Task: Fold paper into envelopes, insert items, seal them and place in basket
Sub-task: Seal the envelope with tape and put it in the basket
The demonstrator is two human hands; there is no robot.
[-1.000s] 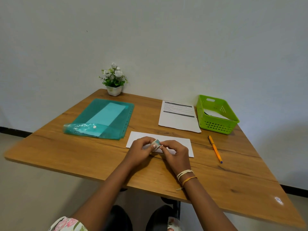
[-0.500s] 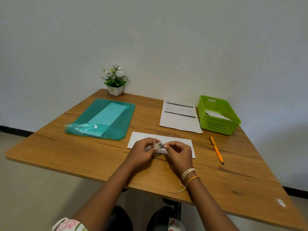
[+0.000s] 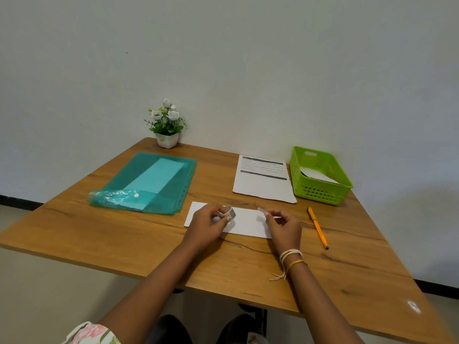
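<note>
Soft, even daylight, nothing harsh.
The wall darkens toward the corners, the bench edges bow with wide-angle stretch, and the hands cast faint shadows.

R wrist: cream string + orange band; floral sleeve L.

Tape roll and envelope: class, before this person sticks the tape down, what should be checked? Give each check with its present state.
1. Left hand grips the tape roll: ok.
2. Right hand pinches the pulled tape end: ok.
3. Folded white envelope lies flat on the table under the hands: ok.
4. Tape strip is cut from the roll: cannot tell.
5. Item is already inside the envelope: cannot tell.
6. Green basket has room; one white paper lies inside: ok.
</note>
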